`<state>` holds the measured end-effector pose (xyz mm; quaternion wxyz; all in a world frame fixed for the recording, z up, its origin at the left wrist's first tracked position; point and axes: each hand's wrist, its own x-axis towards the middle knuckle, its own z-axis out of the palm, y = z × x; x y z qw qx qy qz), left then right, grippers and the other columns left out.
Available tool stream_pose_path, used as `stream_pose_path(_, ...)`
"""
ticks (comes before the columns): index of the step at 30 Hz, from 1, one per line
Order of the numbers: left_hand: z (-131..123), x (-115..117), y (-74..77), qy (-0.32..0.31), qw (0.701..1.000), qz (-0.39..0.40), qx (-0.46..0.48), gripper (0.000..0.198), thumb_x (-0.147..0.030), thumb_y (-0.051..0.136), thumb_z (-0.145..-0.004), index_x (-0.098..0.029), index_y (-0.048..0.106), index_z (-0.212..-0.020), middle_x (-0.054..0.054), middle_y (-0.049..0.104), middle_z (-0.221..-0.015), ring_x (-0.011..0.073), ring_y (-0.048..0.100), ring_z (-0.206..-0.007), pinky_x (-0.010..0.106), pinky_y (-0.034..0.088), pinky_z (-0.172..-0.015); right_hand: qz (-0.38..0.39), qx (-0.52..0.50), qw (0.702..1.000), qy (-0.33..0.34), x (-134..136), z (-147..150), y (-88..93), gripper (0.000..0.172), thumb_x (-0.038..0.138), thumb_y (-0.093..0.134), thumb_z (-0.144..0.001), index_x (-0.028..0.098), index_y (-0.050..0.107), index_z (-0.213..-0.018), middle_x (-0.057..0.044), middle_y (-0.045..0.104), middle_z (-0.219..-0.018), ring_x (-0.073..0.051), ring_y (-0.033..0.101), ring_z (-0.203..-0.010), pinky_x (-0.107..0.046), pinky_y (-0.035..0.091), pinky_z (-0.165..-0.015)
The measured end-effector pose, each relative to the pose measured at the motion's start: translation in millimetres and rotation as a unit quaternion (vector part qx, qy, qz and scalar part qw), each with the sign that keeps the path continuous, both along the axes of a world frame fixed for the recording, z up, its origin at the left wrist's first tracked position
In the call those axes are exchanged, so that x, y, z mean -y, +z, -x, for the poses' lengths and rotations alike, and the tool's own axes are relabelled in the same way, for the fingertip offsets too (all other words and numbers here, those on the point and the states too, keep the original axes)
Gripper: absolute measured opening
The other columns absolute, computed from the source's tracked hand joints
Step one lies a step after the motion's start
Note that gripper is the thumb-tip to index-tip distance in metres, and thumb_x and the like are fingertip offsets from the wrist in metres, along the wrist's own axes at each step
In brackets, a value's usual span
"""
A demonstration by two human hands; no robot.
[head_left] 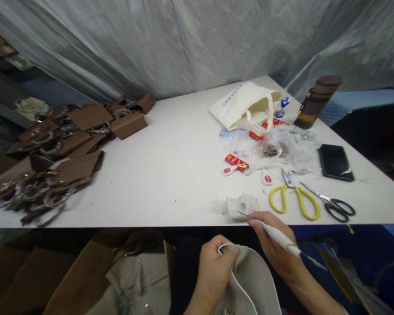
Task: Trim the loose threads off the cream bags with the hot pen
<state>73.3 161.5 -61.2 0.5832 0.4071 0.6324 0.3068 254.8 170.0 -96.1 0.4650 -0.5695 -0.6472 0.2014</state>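
Note:
My left hand point(216, 267) is closed on the rim of a light grey handbag point(254, 271), thumb over the white edge. The bag hangs below the table's front edge, and its lower part runs out of view. In my right hand point(276, 245) is a pen-like tool point(280, 239) with a white wrapped handle and a thin metal tip; what looks like a cord trails from its back end. The tip points left, over a stained, whitish lump point(241, 204) at the table edge. Whether it touches the lump I cannot tell.
On the white table point(160, 175), brown bags point(79, 140) are piled left. To the right lie yellow-handled scissors point(293, 197), black-handled scissors point(331, 203), a phone point(335, 162), small glue tubes point(230, 169), a bottle point(318, 103) and a cream tote point(246, 105). A carton point(79, 271) stands below.

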Motion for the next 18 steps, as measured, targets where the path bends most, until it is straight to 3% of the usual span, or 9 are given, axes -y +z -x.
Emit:
stream_pose_path(6,12.5,-16.2,7.0,-0.023,1.0,0.007,-0.02,0.016,-0.03,0.073,-0.074,-0.015,0.068,-0.069,-0.003,0.053,-0.058,0.0128,0.043,-0.058,0.025,0.033,-0.057,-0.018,0.06,0.998,0.012,-8.7,1.8,0.4,0.016,0.029,0.053,-0.109,0.021,0.065,-0.102,-0.004,0.071,-0.089,-0.02,0.067,-0.082,-0.033,0.049,-0.077)
stream_pose_path(14,18.6,-15.8,0.0,-0.07,0.997,0.03,-0.009,0.015,-0.027,0.077,-0.072,-0.014,0.073,-0.077,0.0,0.06,-0.065,0.014,0.047,-0.063,0.026,0.035,-0.06,-0.083,0.173,0.981,0.03,-17.6,7.5,3.8,0.013,0.027,0.057,-0.107,0.019,0.066,-0.104,-0.005,0.071,-0.084,-0.021,0.064,-0.077,-0.035,0.047,-0.075)
stream_pose_path(18,20.0,-15.4,1.6,-0.081,0.996,0.039,0.008,0.016,-0.028,0.077,-0.071,-0.015,0.071,-0.076,-0.001,0.058,-0.065,0.0136,0.047,-0.062,0.025,0.034,-0.058,-0.078,0.166,0.983,0.013,-19.9,10.8,5.5,0.016,0.028,0.057,-0.107,0.018,0.066,-0.1,-0.005,0.069,-0.081,-0.022,0.063,-0.075,-0.035,0.046,-0.073)
